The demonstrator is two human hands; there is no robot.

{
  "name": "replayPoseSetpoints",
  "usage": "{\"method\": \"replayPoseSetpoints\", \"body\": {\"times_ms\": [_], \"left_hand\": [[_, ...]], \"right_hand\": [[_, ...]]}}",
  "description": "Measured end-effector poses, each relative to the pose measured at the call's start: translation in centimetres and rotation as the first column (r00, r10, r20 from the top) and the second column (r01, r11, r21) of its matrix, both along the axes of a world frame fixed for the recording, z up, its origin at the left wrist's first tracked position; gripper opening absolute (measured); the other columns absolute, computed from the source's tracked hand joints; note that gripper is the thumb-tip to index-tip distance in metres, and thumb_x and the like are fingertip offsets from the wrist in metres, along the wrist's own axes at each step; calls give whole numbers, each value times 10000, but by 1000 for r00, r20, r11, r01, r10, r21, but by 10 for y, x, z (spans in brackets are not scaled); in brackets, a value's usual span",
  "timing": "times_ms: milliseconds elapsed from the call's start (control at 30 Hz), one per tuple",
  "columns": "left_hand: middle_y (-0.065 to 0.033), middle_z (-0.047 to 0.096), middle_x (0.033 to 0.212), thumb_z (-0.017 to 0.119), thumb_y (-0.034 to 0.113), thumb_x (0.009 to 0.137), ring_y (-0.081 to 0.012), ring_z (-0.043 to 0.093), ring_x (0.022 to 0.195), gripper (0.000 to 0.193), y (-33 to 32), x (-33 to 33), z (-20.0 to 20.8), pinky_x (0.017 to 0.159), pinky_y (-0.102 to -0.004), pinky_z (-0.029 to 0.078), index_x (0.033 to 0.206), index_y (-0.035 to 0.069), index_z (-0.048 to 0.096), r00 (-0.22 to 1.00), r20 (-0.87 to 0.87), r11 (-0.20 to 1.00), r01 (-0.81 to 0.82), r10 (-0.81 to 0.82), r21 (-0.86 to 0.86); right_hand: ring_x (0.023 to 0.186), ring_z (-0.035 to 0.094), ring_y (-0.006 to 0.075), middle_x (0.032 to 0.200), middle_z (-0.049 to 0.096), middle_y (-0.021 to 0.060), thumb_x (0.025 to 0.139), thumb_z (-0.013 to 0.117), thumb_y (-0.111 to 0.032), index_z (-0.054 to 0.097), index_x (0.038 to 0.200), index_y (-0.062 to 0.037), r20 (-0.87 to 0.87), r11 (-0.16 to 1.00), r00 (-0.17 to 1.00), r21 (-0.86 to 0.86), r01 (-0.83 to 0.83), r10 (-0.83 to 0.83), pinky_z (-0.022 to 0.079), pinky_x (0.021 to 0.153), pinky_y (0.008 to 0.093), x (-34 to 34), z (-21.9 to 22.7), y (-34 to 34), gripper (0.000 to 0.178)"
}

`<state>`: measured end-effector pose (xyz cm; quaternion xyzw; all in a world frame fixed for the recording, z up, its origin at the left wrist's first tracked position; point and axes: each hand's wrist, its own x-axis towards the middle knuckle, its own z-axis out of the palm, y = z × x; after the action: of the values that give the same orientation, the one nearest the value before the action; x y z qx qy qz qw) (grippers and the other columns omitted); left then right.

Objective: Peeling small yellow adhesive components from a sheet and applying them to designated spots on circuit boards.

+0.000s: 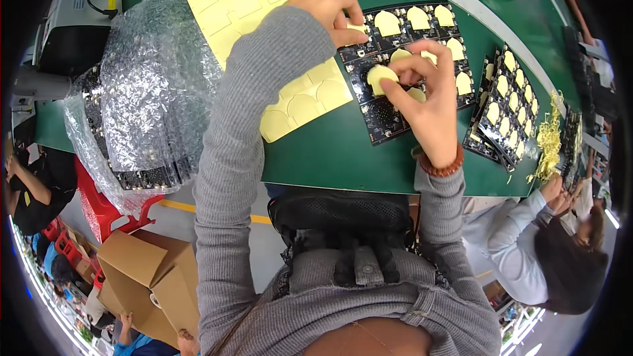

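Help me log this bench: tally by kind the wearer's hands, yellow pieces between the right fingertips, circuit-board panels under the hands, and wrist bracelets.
Left hand and right hand: 2
Yellow arched piece: 1
Circuit-board panel: 1
Reddish-brown bracelet: 1
Total: 5

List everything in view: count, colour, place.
Circuit panel: one, black, under both hands
Dome-shaped pieces: many, yellow, on panels
Stacked panels: at least two, black, right
Die-cut sheet: at least one, yellow, left of circuit panel
Bubble wrap: uncounted, clear, left
Machine: one, white-and-black, upper left
Scraps: one heap, yellow, far right
Table: one, green, centre
Box: one, brown cardboard, lower left
Other people: several, both sides
Sleeves: two, grey, forearms
Bracelet: one, brown, right wrist
Left hand: one, circuit panel's upper-left corner
Right hand: one, pinching a piece
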<state>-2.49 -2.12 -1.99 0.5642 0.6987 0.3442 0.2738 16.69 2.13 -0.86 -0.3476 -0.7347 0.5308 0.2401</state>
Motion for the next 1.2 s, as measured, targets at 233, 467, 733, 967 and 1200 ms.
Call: {"method": "replayPoseSetpoints", "body": {"times_ms": [233, 467, 733, 967, 1200], "left_hand": [[-38, 504, 596, 554, 348, 838, -109, 494, 536, 307, -1, 7, -6, 501, -246, 403, 851, 43, 582, 999, -21, 997, -31, 29, -71], [-60, 497, 593, 525, 384, 848, -141, 483, 515, 356, -2, 9, -14, 500, -282, 394, 850, 29, 561, 994, -99, 997, -44, 49, 56], [-66, 493, 607, 522, 386, 846, -151, 483, 530, 353, -3, 8, -15, 513, -284, 389, 848, 35, 556, 993, -111, 995, -38, 48, 90], [-73, 485, 603, 526, 378, 845, -168, 479, 533, 350, -3, 8, -13, 524, -295, 390, 852, 30, 551, 993, -106, 996, -44, 52, 79], [-82, 518, 623, 526, 366, 847, -177, 514, 559, 336, -1, 10, 0, 535, -304, 404, 856, 32, 551, 999, -31, 995, -43, 40, -93]], "right_hand": [[641, 421, 56, 784, 579, 27, 680, 652, 57, 369, 1038, -30, 22, 999, 999, -27, -26, 27, 367, 600, 181, -12, -8, 5, 464], [623, 402, 74, 725, 580, 17, 661, 652, -1, 366, 994, -26, 6, 999, 1000, -51, 4, -4, 359, 554, 194, -14, -14, 4, 439], [628, 405, 73, 734, 583, 21, 659, 654, -3, 368, 989, -25, 16, 999, 1000, -46, -6, 6, 359, 554, 194, -16, -14, 5, 438], [626, 411, 85, 732, 584, 27, 653, 649, -2, 392, 975, -26, 21, 1000, 1000, -3, 2, -2, 373, 562, 210, -17, -15, 3, 412], [645, 438, 134, 801, 586, 64, 633, 649, 11, 456, 909, -24, 64, 992, 998, 129, -8, -1, 398, 601, 245, -16, -14, -1, 338]]}}
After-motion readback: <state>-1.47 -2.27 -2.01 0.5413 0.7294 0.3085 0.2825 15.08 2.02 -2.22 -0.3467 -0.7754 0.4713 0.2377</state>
